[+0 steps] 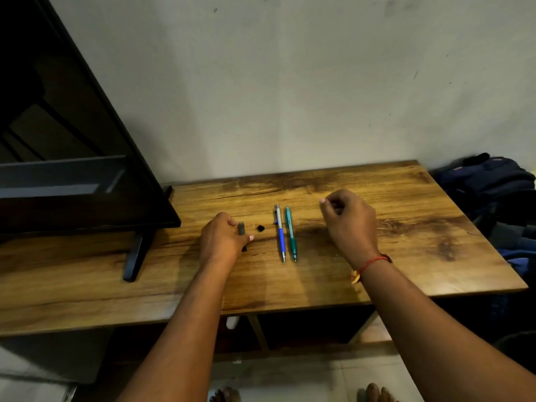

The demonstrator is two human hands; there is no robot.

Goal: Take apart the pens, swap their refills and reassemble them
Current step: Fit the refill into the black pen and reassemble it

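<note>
The blue pen (280, 234) and teal pen (291, 234) lie whole, side by side on the worktop (412, 256). The left hand (222, 242) pinches a small grey piece (241, 228), probably clearing space. The right hand (348, 220) hovers curled, seemingly empty.

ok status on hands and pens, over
Left hand grips small grey piece. Right hand curled, nothing seen in it. Blue pen and green pen lie whole, side by side. Small black bit nearby, not blocking.

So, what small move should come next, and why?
Probably the right hand should lower and pick up the green pen: it lies whole beside the blue pen, nearest that hand, while the left hand grips a small grey piece.
</note>
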